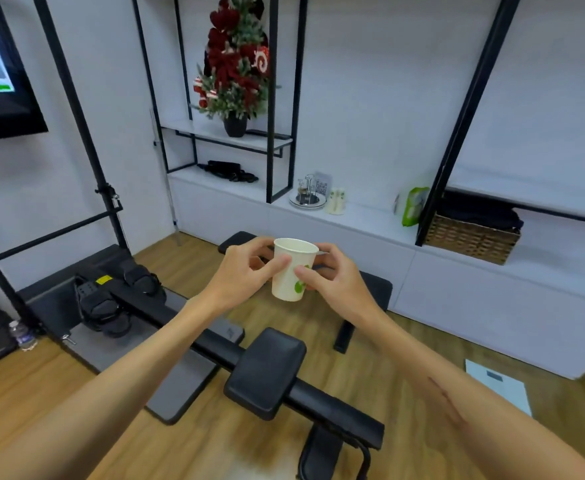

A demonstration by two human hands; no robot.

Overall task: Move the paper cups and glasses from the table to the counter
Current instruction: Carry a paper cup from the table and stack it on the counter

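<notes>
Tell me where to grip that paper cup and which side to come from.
Grip the paper cup around its upper wall just below the rolled rim, from the sides, as the left hand and right hand do. It is upright, tapering downward, so the wider top resists slipping.

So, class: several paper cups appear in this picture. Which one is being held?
The white paper cup with the green mark, gripped by left hand and right hand. The other cups stand on the white counter.

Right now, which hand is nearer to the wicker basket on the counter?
The right hand. It holds the paper cup from the side facing the wicker basket, which sits further right on the counter. The left hand holds the cup's far side.
</notes>
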